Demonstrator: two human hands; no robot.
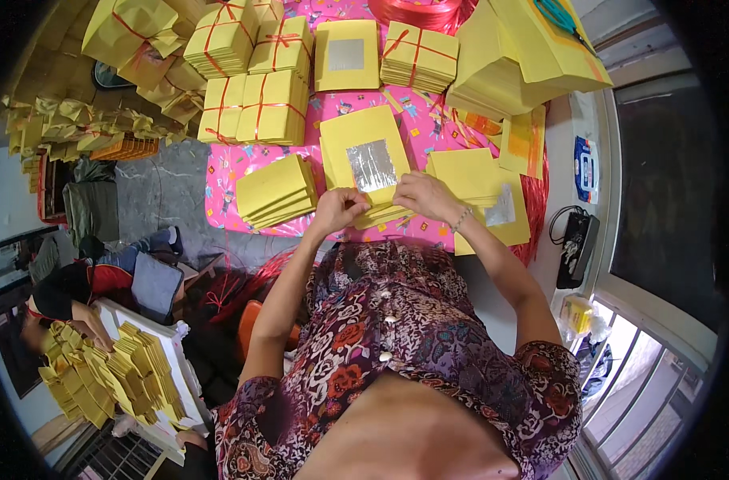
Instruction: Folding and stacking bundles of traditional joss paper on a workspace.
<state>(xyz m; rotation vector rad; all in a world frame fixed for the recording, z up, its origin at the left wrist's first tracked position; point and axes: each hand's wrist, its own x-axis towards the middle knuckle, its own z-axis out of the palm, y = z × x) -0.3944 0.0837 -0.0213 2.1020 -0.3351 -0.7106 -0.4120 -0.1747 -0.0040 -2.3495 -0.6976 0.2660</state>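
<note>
A sheet of yellow paper with a silver foil square (371, 165) lies in front of me on a small pile of yellow paper. At its near left corner my left hand (340, 210) is closed, thumb and fingertips pinching the paper edge. My right hand (428, 197) pinches the near right edge, fingers bent over it. Folded yellow papers (276, 190) lie fanned in a stack left of my hands. Right of them sit another yellow stack (464, 172) and a yellow sheet with a silver square (500, 210), partly covered by that stack.
Yellow paper bundles (272, 108) tied with red string stand at the table's far left, and another bundle (419, 56) stands farther right. Teal-handled scissors (560, 18) rest on a tall yellow stack (492, 72). At lower left, another person's hand (92, 326) touches yellow papers (144, 368).
</note>
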